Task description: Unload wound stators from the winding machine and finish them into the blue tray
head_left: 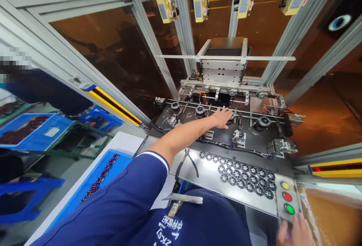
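My left hand (222, 117) reaches out over the machine bed, fingers stretched and spread. It lies over or against a round black part (232, 117) on the third station, which it partly hides; whether it presses on it I cannot tell. Similar round parts sit on the other stations: one at the far left (175, 106), one left of my hand (200, 111) and one at the right (263, 122). My right hand (295, 231) is at the lower right edge, just below the green button (289, 209). Motion smears its fingers, so any held thing is unclear.
Rows of black spoked rings (243, 178) lie on the metal ledge, with pliers (187, 163) to their left. Yellow (284, 185) and red (287, 196) buttons stand above the green one. A blue tray (113, 178) holds reddish parts. A person (48, 91) is at the left.
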Demonstrator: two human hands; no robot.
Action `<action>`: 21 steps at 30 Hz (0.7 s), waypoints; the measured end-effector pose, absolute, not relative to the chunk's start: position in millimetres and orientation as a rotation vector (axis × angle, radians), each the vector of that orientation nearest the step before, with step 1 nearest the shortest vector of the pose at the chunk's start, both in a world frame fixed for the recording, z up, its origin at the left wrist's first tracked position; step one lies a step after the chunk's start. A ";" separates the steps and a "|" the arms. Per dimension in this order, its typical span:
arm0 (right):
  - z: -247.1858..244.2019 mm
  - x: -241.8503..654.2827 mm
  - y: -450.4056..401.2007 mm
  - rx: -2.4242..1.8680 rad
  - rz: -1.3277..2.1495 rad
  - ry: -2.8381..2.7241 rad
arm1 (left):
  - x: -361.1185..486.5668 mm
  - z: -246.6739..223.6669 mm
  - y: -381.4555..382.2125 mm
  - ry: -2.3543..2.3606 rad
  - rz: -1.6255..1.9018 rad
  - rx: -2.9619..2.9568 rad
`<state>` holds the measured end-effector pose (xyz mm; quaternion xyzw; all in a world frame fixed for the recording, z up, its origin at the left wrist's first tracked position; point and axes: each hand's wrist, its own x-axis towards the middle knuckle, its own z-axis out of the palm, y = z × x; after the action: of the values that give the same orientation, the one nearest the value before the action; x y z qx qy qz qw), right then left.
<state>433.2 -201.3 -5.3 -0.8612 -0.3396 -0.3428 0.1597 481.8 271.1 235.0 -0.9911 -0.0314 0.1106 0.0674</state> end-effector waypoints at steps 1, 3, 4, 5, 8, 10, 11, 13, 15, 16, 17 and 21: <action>-3.0 432.7 -195.9 -2.480 -1.000 -0.990 | 484.3 236.7 265.5 -0.083 0.303 -2.991; 0.8 432.1 -188.5 -2.502 -1.009 -1.023 | 493.6 240.7 250.5 -0.039 0.243 -3.003; 2.2 432.1 -186.5 -2.512 -1.017 -1.038 | 500.4 242.8 241.4 -0.007 0.217 -3.010; 3.5 432.0 -185.3 -2.521 -1.026 -1.049 | 508.5 244.7 231.7 0.032 0.198 -3.016; 6.3 430.9 -184.6 -2.543 -1.058 -1.045 | 537.3 248.0 203.3 0.161 0.184 -3.031; 7.3 429.6 -184.3 -2.556 -1.071 -1.023 | 556.1 246.6 188.7 0.228 0.203 -3.039; 7.5 429.0 -183.9 -2.561 -1.075 -1.012 | 564.2 244.8 183.4 0.252 0.219 -3.042; 7.5 428.0 -182.6 -2.566 -1.078 -0.996 | 576.8 240.0 176.5 0.281 0.265 -3.046; 7.9 427.1 -181.1 -2.571 -1.069 -0.983 | 584.4 236.3 173.5 0.287 0.317 -3.051; 8.4 426.5 -180.3 -2.574 -1.060 -0.975 | 586.4 235.9 172.8 0.284 0.339 -3.056; 9.0 425.6 -179.7 -2.578 -1.046 -0.967 | 587.1 236.8 172.5 0.277 0.354 -3.064; 9.9 420.8 -176.4 -2.590 -0.986 -0.943 | 568.3 253.4 171.5 0.251 0.262 -3.137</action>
<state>420.8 -176.4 9.9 -0.8797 -0.3202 -0.3349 0.1068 568.3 171.5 253.4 -0.9933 0.0794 0.0830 -0.0080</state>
